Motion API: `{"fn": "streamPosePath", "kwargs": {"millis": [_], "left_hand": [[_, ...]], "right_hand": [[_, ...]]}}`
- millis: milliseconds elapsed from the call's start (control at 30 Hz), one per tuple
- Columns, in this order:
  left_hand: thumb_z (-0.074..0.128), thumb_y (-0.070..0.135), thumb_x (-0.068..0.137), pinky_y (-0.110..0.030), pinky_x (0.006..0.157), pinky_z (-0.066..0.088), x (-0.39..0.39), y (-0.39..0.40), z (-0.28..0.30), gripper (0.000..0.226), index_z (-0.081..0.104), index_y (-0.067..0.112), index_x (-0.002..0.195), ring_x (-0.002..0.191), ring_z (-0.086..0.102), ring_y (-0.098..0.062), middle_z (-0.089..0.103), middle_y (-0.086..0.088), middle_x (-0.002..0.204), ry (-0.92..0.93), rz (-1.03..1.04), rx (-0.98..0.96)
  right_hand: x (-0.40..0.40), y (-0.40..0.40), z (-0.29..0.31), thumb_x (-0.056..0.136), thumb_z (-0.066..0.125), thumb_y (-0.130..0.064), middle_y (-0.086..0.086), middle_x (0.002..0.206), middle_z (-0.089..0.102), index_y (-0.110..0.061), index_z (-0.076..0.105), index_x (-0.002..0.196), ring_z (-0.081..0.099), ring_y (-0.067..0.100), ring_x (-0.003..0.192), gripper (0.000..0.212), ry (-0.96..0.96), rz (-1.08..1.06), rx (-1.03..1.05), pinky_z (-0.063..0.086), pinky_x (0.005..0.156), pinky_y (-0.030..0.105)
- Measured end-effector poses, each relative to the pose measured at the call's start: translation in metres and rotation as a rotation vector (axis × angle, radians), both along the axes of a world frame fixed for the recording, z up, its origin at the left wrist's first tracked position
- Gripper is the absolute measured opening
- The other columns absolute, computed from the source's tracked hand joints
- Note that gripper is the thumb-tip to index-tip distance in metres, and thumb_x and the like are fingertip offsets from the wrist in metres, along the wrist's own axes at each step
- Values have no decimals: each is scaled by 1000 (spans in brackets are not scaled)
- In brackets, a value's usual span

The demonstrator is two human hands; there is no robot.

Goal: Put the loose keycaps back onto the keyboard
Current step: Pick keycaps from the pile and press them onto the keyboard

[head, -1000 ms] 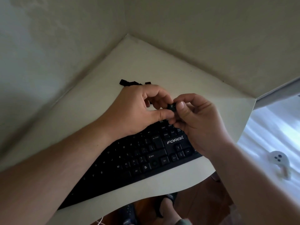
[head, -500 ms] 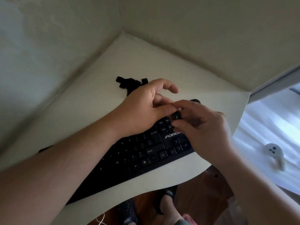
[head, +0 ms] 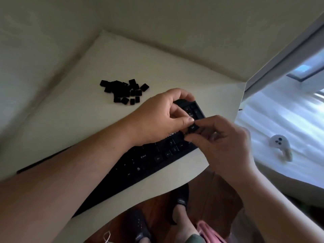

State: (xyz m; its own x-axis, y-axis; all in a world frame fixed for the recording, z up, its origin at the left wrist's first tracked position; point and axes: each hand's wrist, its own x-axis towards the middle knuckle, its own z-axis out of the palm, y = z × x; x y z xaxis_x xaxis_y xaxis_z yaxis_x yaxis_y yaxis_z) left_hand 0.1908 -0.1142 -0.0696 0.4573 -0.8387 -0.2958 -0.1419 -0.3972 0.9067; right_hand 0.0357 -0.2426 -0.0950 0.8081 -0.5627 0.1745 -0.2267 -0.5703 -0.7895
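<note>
A black keyboard point(head: 149, 162) lies slantwise across a pale sheet on the table point(head: 108, 55). A pile of several loose black keycaps point(head: 123, 92) sits on the sheet beyond it, to the left of my hands. My left hand point(head: 161, 116) rests over the keyboard's right end, fingers curled around its far edge, thumb pressed toward a keycap. My right hand point(head: 220, 142) pinches a single black keycap point(head: 192, 128) between thumb and fingertips, just above the keys at the right end. Both forearms hide much of the keyboard.
Walls meet in a corner right behind the table. The sheet's front edge curves over the table's near edge, with my feet in dark slippers point(head: 180, 202) on the wooden floor below. At right lies a white surface with a small white object point(head: 278, 142) on it.
The view has shifted, so the keycap pile now shows fully. Both hands moved toward the keyboard's right end; my left fingers curled over its far edge, and my right hand still pinches the keycap.
</note>
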Motion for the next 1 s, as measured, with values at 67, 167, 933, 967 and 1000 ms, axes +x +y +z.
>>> {"fn": "streamPosePath", "kwargs": {"millis": [67, 167, 933, 967, 1000], "left_hand": [[75, 32, 95, -41, 93, 59, 1, -3, 2, 45, 52, 41, 133, 86, 75, -5, 78, 19, 94, -66, -30, 31], [76, 35, 95, -30, 83, 56, -1, -7, 2, 46, 51, 43, 133, 82, 72, -2, 77, 23, 92, -112, -53, 49], [72, 37, 93, -22, 95, 37, -8, -9, -29, 17, 72, 40, 109, 104, 46, -9, 61, 15, 102, -615, -45, 92], [73, 38, 92, -25, 97, 38, -11, -11, -30, 17, 72, 40, 109, 106, 46, -11, 60, 14, 102, -629, -45, 84], [74, 39, 90, -29, 98, 39, -13, -13, -31, 18, 73, 40, 108, 107, 47, -13, 59, 14, 101, -644, -43, 76]], "right_hand": [[-4, -7, 1, 76, 89, -21, -16, 79, 72, -31, 78, 97, 67, 9, 66, 26, 21, 41, -63, 55, 64, 23], [-8, -16, 2, 79, 85, -18, -14, 82, 74, -27, 80, 103, 67, 7, 65, 26, 6, 73, -167, 56, 65, 24], [-21, -58, -6, 77, 85, -39, -15, 93, 59, -39, 79, 100, 59, 9, 74, 23, 239, 253, -256, 47, 62, 25], [-18, -58, -7, 78, 84, -39, -15, 93, 58, -38, 79, 101, 58, 8, 75, 24, 247, 266, -273, 46, 61, 24], [-17, -58, -8, 78, 83, -40, -15, 93, 58, -38, 80, 102, 58, 7, 74, 24, 251, 279, -292, 46, 61, 24]]}}
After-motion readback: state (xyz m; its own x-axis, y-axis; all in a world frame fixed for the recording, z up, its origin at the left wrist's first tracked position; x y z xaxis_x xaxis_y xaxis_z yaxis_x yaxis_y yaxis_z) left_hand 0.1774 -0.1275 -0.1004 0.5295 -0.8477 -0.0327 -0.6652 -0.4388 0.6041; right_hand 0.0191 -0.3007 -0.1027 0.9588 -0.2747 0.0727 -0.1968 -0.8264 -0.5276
